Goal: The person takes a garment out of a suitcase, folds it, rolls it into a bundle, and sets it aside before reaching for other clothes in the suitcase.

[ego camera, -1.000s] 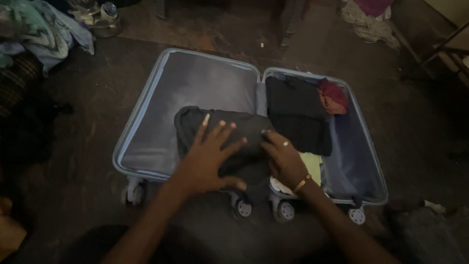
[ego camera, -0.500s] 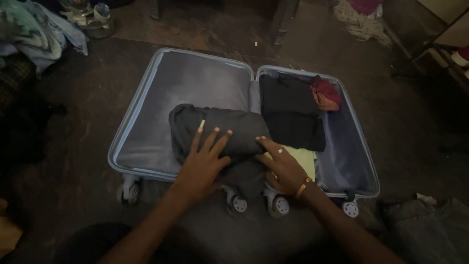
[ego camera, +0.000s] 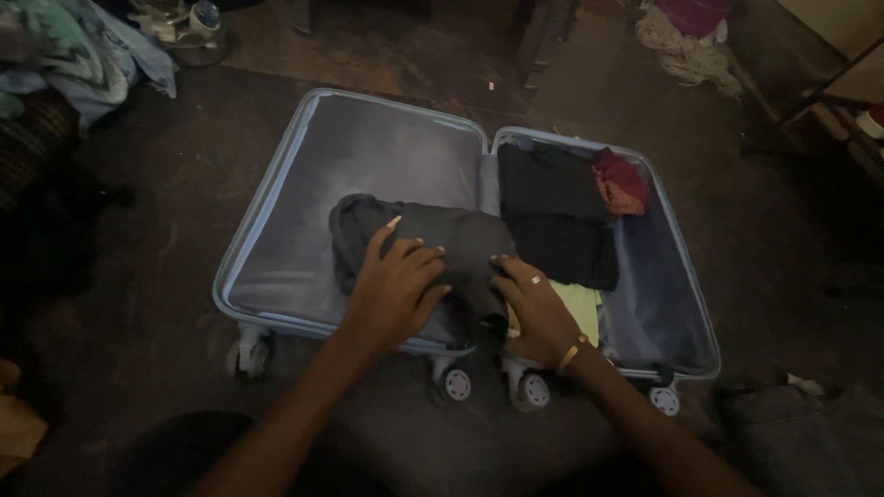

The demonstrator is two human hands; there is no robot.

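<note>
Two hands press flat on one dark grey folded garment (ego camera: 442, 244), low centre of the frame. The left hand (ego camera: 396, 290) lies palm down on the garment's near left part, fingers spread and not closed around anything. The right hand (ego camera: 539, 308), with a ring and a gold bangle, rests just to the right, fingertips touching the garment's near right edge, fingers loosely apart; nothing is clamped, and the heel of the hand overlaps a pale yellow-green piece (ego camera: 578, 308).

The garment sits inside the open pale blue suitcase (ego camera: 276, 198), across the near end of the left half and reaching the centre hinge, so it lies directly under and just beyond both hands. Judged from this, the packing looks partly done: the right half already holds a black folded stack (ego camera: 552, 216), the yellow-green piece nearer the camera, and a dark red rolled item (ego camera: 619, 182) at the far right corner. The far part of the left half shows only bare grey lining, so room remains. The grey garment looks placed but bunched, not smoothed flat.

Nearest the camera, the suitcase wheels (ego camera: 456, 385) stand on the dark floor (ego camera: 166, 230). Farther out, loose teal and patterned clothes (ego camera: 74, 55) pile at the upper left, and another cloth heap (ego camera: 686, 41) lies upper right, both well apart from the suitcase.
</note>
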